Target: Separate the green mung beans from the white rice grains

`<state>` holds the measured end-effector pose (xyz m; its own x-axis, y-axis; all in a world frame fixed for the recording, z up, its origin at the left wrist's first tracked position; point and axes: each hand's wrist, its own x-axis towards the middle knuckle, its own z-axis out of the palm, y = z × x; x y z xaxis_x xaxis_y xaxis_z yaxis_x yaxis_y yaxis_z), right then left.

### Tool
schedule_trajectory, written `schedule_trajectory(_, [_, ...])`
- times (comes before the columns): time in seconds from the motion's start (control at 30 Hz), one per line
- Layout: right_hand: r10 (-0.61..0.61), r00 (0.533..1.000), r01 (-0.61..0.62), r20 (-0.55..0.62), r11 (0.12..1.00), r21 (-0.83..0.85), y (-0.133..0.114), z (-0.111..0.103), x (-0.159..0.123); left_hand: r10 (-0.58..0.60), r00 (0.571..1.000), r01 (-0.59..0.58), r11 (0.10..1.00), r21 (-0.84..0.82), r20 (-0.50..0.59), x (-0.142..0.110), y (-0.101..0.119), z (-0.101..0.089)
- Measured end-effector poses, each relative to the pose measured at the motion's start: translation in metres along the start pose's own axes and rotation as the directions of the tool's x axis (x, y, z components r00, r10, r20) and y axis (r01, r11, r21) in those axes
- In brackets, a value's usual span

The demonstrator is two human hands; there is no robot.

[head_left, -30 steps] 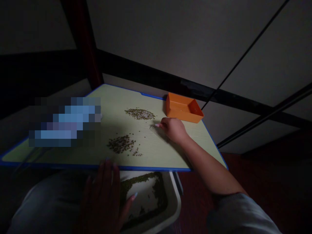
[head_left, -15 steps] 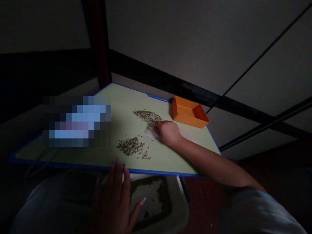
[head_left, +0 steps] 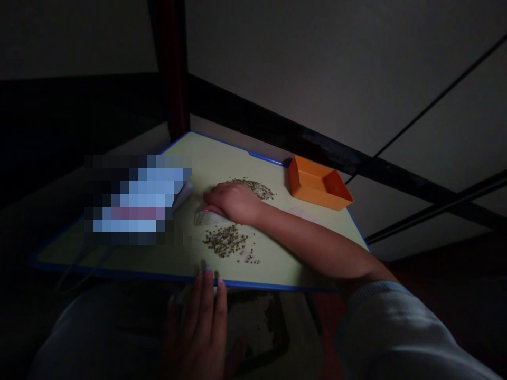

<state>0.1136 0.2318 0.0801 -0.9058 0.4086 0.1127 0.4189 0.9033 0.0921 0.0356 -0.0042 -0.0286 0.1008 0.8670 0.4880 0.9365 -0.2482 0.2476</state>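
My right hand [head_left: 233, 202] is closed low over the pale tabletop, between two heaps of small greenish-brown seeds. By its fingertips shows a pale, see-through patch [head_left: 208, 216]; whether this is a thin piece in the pinch or a reflection, I cannot tell. The far seed heap [head_left: 255, 187] is partly covered by this hand. In front of it lies the near seed heap [head_left: 225, 241], with a few seeds scattered to its right. My left hand [head_left: 202, 327] is at the table's front edge, fingers stretched out and holding nothing.
An orange open box [head_left: 320, 192] stands at the back right corner. On the left is a blurred-out bright device [head_left: 138, 200] with a cable. The small table [head_left: 277, 264] has a blue rim. Beneath its front edge, a pale tub [head_left: 304, 327] shows dark bits inside.
My right hand has moved left across the table, from near the orange box to between the seed heaps. My left hand stays at the front edge. The whole view has shifted slightly.
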Motion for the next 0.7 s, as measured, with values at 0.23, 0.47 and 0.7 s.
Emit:
schedule_trajectory(0.23, [-0.221,0.975,0.221,0.011,0.975,0.011,-0.003,0.001,-0.002,0.080,0.997,-0.080,0.992,0.097,0.006,0.000,-0.001,0.000])
schedule_trajectory(0.47, [-0.256,0.965,0.258,0.063,0.966,-0.032,0.001,-0.005,-0.022,0.069,0.997,-0.070,0.992,0.102,0.013,0.000,-0.001,0.000])
schedule_trajectory(0.7, [-0.136,0.990,0.135,0.040,0.991,0.019,0.007,-0.001,-0.056,0.058,0.998,-0.060,0.994,0.089,0.023,0.001,0.001,-0.002])
